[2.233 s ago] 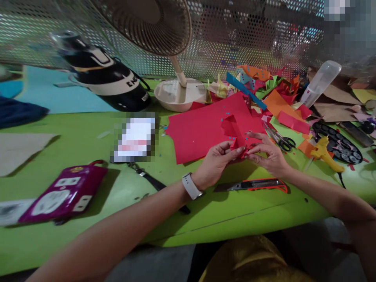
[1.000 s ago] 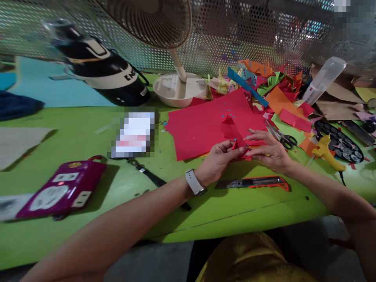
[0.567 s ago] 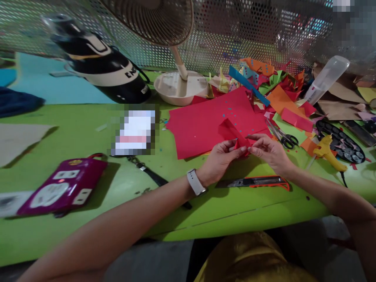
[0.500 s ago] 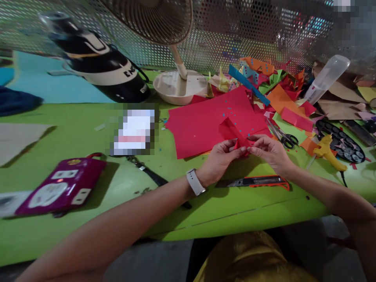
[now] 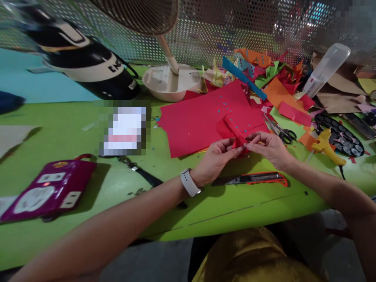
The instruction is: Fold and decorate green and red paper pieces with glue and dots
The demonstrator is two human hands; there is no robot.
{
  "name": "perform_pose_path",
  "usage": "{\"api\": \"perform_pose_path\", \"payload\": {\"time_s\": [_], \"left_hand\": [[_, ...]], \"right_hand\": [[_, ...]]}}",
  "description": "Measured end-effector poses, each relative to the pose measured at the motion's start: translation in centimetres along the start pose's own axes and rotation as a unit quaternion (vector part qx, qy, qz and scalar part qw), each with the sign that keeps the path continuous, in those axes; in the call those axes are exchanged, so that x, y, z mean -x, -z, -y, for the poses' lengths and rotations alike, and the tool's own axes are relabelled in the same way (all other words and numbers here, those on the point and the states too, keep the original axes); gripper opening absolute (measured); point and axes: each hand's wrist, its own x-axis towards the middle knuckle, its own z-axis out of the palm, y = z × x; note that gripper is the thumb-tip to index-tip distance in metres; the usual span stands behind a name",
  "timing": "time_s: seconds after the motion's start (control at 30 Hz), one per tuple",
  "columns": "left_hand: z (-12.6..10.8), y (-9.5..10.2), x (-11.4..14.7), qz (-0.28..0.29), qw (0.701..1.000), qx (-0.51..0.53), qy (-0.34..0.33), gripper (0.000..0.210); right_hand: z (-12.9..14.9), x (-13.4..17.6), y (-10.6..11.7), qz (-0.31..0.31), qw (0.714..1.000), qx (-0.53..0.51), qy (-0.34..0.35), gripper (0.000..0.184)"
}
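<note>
Between my hands is a small piece of folded red paper [image 5: 232,127], raised over the table's near part. My left hand [image 5: 219,156], with a white watch on its wrist, pinches its lower left side. The fingertips of my right hand [image 5: 264,147] are closed on its lower right edge. Fingers cover part of the folds. Behind it lies a large red sheet [image 5: 190,121] sprinkled with small blue bits. A box cutter [image 5: 252,179] with an orange edge rests on the table just below my hands. Scissors [image 5: 282,133] with black handles lie beyond my right hand.
On the right are a yellow glue gun [image 5: 327,147], a black round palette [image 5: 340,137], a clear bottle [image 5: 329,68] and heaped paper scraps [image 5: 276,78]. On the left stand a black bottle [image 5: 94,66], a fan base [image 5: 173,84], a phone [image 5: 125,129] and a purple power box [image 5: 53,188].
The camera view has shifted, so most things sit slightly further left. Both hands keep their pinch on the red paper, whose folded strip has tilted a little.
</note>
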Motion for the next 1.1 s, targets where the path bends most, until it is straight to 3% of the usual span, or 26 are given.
{"api": "perform_pose_path", "payload": {"time_s": [0.47, 0.77, 1.1], "left_hand": [[-0.11, -0.12, 0.17, -0.005, 1.000, 0.005, 0.013, 0.030], [-0.12, 0.07, 0.18, -0.032, 0.999, 0.001, 0.008, 0.019], [0.29, 0.01, 0.18, -0.048, 0.999, -0.001, 0.001, 0.027]], "right_hand": [[0.18, -0.02, -0.10, 0.002, 1.000, 0.004, -0.012, 0.027], [0.28, 0.15, -0.46, 0.005, 1.000, 0.021, 0.002, 0.036], [0.22, 0.52, -0.91, 0.009, 1.000, 0.007, -0.010, 0.033]]}}
